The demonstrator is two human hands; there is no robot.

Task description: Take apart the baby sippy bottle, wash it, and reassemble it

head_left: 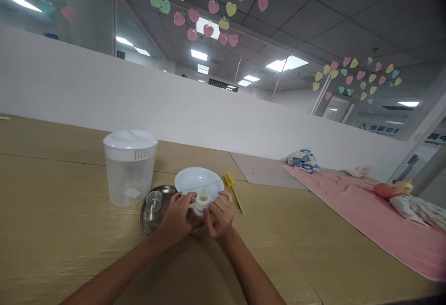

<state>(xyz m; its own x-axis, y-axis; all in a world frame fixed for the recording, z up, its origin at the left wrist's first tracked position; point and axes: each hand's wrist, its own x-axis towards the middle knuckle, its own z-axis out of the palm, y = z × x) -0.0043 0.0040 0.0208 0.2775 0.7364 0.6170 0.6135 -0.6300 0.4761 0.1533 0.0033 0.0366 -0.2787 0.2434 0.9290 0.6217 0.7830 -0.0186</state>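
You see a white collar on the baby bottle (201, 204) at lower middle of the frame, beside a pale blue plate (197, 178) and a yellow bottle brush (229, 181) with a green handle (238, 201). To the right lies a pink mat (348, 207), with a blue-and-white patterned cloth (303, 161) beyond it. Pink, yellow and teal paper hearts (351, 75) dot the upper right, above a tan wood-grain table (69, 193).
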